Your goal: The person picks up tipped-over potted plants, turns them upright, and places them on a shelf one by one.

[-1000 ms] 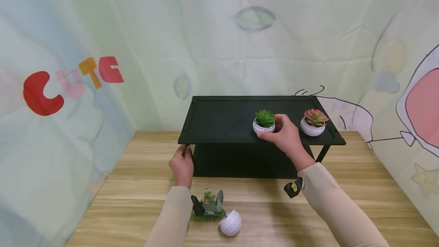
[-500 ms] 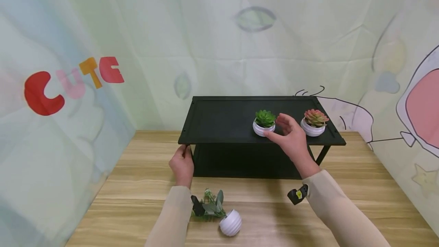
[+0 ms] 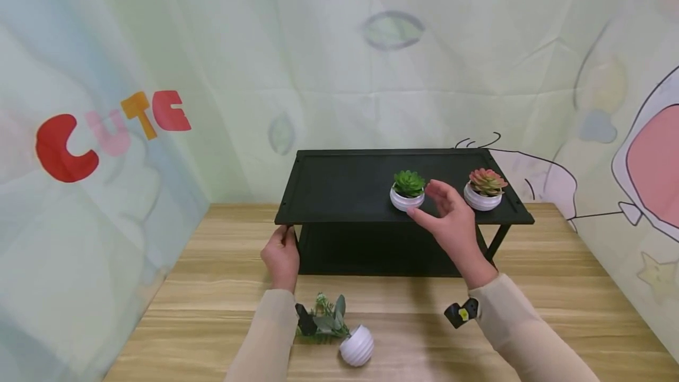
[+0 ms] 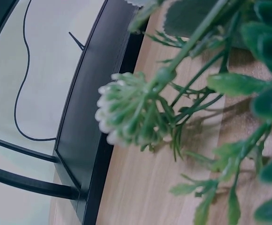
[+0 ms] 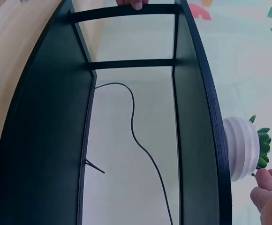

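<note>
A black two-tier shelf stands at the back of the table. My left hand grips its front left leg just below the top board; in the right wrist view the left fingers curl over that leg. Near the board's front edge sits a green succulent in a white ribbed pot. My right hand is just to the right of this pot, apart from it, thumb and fingers spread around nothing. A pinkish succulent in a similar pot stands further right on the board.
A white pot with leafy stems lies on its side on the wooden table, beside my left forearm. Its white-green flower head is close to the left wrist camera. A printed cloth hangs behind the shelf.
My right hand has let go of the green succulent's pot and drawn back a little to the right. The left hand keeps its grip on the shelf leg.
</note>
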The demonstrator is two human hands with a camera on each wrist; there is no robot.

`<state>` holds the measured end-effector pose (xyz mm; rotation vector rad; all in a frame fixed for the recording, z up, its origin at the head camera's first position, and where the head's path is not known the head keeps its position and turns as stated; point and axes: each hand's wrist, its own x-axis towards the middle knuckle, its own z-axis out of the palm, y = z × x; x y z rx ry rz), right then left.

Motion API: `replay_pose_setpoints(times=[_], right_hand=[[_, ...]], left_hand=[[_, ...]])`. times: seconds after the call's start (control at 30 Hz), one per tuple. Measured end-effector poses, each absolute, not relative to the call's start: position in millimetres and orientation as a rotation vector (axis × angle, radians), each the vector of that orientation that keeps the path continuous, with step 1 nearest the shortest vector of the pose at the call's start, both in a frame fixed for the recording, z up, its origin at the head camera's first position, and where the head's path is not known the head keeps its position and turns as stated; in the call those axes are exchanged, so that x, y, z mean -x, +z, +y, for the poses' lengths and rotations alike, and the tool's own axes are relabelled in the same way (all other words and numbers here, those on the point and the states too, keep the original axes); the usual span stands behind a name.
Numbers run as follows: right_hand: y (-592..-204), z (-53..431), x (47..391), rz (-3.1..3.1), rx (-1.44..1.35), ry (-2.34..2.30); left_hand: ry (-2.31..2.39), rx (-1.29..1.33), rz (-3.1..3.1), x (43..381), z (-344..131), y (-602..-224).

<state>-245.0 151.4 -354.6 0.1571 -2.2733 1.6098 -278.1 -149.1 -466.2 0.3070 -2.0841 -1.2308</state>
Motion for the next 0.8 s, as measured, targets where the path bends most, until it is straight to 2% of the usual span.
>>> replay_pose_setpoints(times=[0.43,0.8], right_hand=[[-362.9,138.9,227.8,-2.245,-0.127,1.631],[-392.6,122.4,200.8,-2.246,-0.152,1.681]], left_hand=[[-1.240,-0.297,-2.065,276.8,-148.9,-466.1],[-1.253,-0.276,-2.056,275.8,-148.1,-464.8]])
